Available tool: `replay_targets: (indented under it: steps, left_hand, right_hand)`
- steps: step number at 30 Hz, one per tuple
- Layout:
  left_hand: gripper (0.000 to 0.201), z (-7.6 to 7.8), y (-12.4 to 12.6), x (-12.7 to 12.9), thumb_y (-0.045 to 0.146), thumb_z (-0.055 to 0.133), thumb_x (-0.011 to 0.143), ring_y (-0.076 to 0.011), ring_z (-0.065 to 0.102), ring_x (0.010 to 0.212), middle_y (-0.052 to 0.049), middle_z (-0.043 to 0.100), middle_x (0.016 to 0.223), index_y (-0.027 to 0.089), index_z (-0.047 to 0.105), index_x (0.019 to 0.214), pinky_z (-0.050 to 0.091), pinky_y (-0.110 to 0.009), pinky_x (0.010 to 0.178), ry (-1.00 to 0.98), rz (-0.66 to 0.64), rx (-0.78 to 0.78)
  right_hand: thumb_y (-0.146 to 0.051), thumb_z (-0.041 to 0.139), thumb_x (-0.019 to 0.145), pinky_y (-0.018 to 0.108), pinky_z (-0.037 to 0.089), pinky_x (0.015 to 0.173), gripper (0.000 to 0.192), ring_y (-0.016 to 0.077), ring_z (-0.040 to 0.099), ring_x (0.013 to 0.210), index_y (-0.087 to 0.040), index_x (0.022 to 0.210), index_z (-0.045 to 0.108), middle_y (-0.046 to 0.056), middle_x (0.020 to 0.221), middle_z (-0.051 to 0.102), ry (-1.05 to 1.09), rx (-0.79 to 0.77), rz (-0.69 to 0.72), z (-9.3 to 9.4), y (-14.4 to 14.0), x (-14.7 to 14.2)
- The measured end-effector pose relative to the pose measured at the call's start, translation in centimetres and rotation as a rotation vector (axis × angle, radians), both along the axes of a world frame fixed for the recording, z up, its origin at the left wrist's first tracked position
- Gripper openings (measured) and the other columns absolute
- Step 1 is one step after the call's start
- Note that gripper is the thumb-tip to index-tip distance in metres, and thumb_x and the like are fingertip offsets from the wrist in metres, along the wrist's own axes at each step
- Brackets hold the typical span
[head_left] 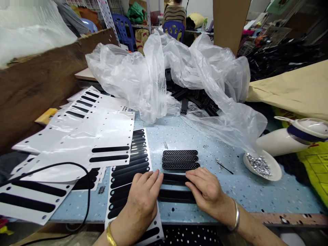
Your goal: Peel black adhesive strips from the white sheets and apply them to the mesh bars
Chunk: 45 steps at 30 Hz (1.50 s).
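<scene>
My left hand (pixel 142 196) and my right hand (pixel 206 189) lie palm down on the blue speckled table (pixel 230 191), fingers pressing on two black oblong strips (pixel 175 186) lying side by side between them. Just beyond my fingertips sit three black mesh-textured oblong pieces (pixel 180 159) in a neat row. Under my left hand runs a white backing sheet (pixel 128 171) bearing several black oblong stickers. A gold bangle is on the left wrist, a silver one on the right.
More white sticker sheets (pixel 84 133) spread over the left. A crumpled clear plastic bag (pixel 164 75) holds black plastic parts (pixel 194 97) at the back. A white dish of small metal bits (pixel 261 165) and a white device (pixel 292 136) stand at right. A black cable (pixel 77 171) loops at left. A person sits far behind.
</scene>
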<state>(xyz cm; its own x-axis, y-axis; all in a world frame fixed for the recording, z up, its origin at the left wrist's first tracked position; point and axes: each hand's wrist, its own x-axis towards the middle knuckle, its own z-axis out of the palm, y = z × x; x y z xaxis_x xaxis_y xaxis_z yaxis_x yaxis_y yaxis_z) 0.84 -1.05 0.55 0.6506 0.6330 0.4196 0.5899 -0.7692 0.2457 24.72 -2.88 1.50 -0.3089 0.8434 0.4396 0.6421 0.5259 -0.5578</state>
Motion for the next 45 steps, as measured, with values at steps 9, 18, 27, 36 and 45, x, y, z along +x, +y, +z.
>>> replay_targets:
  steps: [9, 18, 27, 36, 45]
  left_hand:
    - [0.045, 0.2, 0.7, 0.0, -0.003, 0.041, 0.071, -0.0379, 0.060, 0.093, -0.026, 0.068, 0.105, -0.004, 0.059, 0.112, 0.042, -0.049, 0.070, 0.204, -0.075, 0.101]
    - [0.040, 0.6, 0.7, 0.6, -0.008, 0.037, 0.075, -0.0348, 0.062, 0.095, -0.024, 0.069, 0.100, -0.003, 0.063, 0.105, 0.044, -0.047, 0.075, 0.259, -0.069, 0.197]
    - [0.040, -1.0, 1.0, -0.4, -0.002, 0.037, 0.081, -0.0386, 0.059, 0.102, -0.027, 0.065, 0.108, -0.005, 0.059, 0.115, 0.042, -0.053, 0.081, 0.396, -0.166, 0.217]
    - [0.044, -1.9, 1.0, -1.0, 0.002, 0.039, 0.081, -0.0399, 0.056, 0.106, -0.028, 0.062, 0.112, -0.004, 0.053, 0.122, 0.040, -0.055, 0.085, 0.426, -0.180, 0.211]
    - [0.039, -1.2, 1.2, -0.6, -0.002, 0.038, 0.082, -0.0367, 0.058, 0.099, -0.026, 0.064, 0.106, -0.004, 0.058, 0.115, 0.042, -0.051, 0.080, 0.394, -0.169, 0.213]
  right_hand:
    - [-0.011, 0.061, 0.085, 0.035, 0.054, 0.063, 0.017, 0.0195, 0.064, 0.070, -0.015, 0.098, 0.071, 0.008, 0.082, 0.071, 0.157, -0.084, -0.023, -0.2, 0.2, 0.6]
    - [-0.014, 0.063, 0.085, 0.034, 0.056, 0.066, 0.021, 0.0194, 0.067, 0.075, -0.017, 0.103, 0.072, 0.008, 0.089, 0.074, 0.223, -0.109, -0.008, -0.7, 0.1, 1.0]
    - [-0.013, 0.062, 0.086, 0.035, 0.055, 0.067, 0.022, 0.0200, 0.066, 0.076, -0.016, 0.105, 0.071, 0.008, 0.091, 0.074, 0.195, -0.111, 0.002, -1.0, 0.0, 1.1]
    - [-0.014, 0.063, 0.087, 0.036, 0.055, 0.073, 0.021, 0.0201, 0.067, 0.082, -0.014, 0.107, 0.070, 0.010, 0.097, 0.074, 0.173, -0.107, 0.071, -1.4, 0.2, 1.7]
    - [-0.020, 0.068, 0.084, 0.033, 0.057, 0.076, 0.021, 0.0190, 0.070, 0.083, -0.020, 0.104, 0.073, 0.007, 0.092, 0.075, 0.326, -0.232, 0.070, -1.8, 0.8, 2.2]
